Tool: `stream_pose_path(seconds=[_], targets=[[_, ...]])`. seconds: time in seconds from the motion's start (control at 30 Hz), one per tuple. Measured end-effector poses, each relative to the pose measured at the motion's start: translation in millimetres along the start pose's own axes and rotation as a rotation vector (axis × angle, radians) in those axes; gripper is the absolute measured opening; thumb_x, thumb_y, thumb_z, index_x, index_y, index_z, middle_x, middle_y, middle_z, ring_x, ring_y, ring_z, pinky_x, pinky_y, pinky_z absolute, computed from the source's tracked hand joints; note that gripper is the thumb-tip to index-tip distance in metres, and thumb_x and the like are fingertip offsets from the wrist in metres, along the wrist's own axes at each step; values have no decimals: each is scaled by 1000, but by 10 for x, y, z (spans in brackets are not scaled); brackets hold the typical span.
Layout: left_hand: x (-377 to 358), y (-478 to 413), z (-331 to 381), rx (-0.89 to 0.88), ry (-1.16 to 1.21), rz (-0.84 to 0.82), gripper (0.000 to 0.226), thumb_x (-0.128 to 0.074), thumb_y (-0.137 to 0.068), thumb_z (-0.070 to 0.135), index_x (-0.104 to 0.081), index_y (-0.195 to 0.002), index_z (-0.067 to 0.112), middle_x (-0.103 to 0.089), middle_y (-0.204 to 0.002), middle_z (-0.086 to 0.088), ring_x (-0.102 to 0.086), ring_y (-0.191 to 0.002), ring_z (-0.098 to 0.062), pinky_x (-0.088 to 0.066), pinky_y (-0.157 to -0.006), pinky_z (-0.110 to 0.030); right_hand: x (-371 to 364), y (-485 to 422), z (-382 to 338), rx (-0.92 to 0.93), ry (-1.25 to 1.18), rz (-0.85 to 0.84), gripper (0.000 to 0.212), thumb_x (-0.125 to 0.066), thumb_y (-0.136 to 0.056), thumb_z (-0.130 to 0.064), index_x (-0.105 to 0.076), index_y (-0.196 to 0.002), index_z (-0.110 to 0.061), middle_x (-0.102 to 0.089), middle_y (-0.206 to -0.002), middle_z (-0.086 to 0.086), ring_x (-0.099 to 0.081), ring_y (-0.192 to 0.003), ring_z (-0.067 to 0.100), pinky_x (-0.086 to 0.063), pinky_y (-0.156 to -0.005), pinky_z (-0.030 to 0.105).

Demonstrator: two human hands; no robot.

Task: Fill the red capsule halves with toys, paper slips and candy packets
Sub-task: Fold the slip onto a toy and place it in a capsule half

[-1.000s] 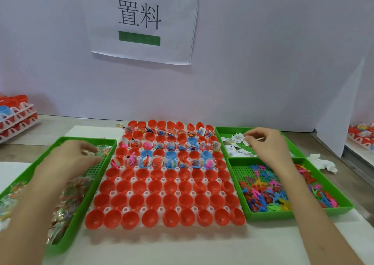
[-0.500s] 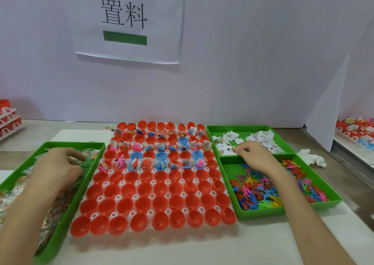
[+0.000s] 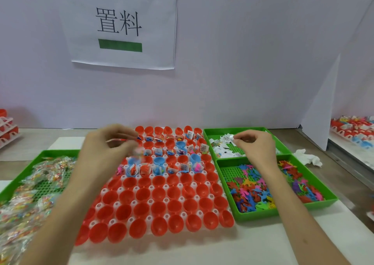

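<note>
Red capsule halves (image 3: 157, 206) stand open in a white holder rack (image 3: 166, 200) at the centre. The far rows hold toys, slips and packets; the near rows look bare inside. My left hand (image 3: 105, 149) hovers over the rack's far left part and pinches a blurred candy packet (image 3: 137, 153). My right hand (image 3: 255, 145) is over the far green tray (image 3: 208, 132) of white paper slips (image 3: 224, 151) and pinches a slip (image 3: 229, 138).
A green tray (image 3: 12, 185) of candy packets lies at the left. A green tray (image 3: 327, 201) of small coloured toys sits at the right front. A crumpled white tissue (image 3: 307, 157) lies beyond it. Racks of capsules stand at the far left and far right edges.
My left hand has left the candy tray and moved right over the rack with a packet. My right hand has lifted a slip from the slip tray.
</note>
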State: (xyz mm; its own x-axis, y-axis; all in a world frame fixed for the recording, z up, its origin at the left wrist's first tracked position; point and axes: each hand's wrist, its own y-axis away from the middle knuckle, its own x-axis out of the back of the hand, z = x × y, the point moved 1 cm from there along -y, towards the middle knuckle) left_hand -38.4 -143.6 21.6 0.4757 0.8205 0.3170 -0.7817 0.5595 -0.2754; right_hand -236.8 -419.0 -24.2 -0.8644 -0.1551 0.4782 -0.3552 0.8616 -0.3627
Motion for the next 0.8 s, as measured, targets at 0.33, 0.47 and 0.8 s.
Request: stream_pose_path(seconds=[0.33,0.47,0.8], targets=[[-667,301,109,256,591,-155,18,-72,-83,-4,-73,-81,13,-74,-81,-3,-73,-80,-18,-60,-73,-27,145,579,-906,133,-532,-309,26,-79,-80,-5,-77,-100,-21,-76,-90,-2,-72,-83,14,-56,-75,20],[-690,360,199,247,662,-133,19,-72,-82,-7,-71,-79,12,-71,-82,-8,-71,-74,-17,-61,-71,-27,206,1006,-790,82,-620,-365,23,-78,-76,-2,-75,-97,-10,-78,-91,6,-74,-84,16,-56,-74,20],[-795,1094,126,137,631,-204,12,-83,-73,6,-71,-73,10,-71,-74,-13,-63,-64,-16,-52,-57,-21,166,1484,-657,38,-699,-466,15,-84,-72,-9,-76,-85,-11,-74,-80,13,-71,-72,18,-55,-66,24]])
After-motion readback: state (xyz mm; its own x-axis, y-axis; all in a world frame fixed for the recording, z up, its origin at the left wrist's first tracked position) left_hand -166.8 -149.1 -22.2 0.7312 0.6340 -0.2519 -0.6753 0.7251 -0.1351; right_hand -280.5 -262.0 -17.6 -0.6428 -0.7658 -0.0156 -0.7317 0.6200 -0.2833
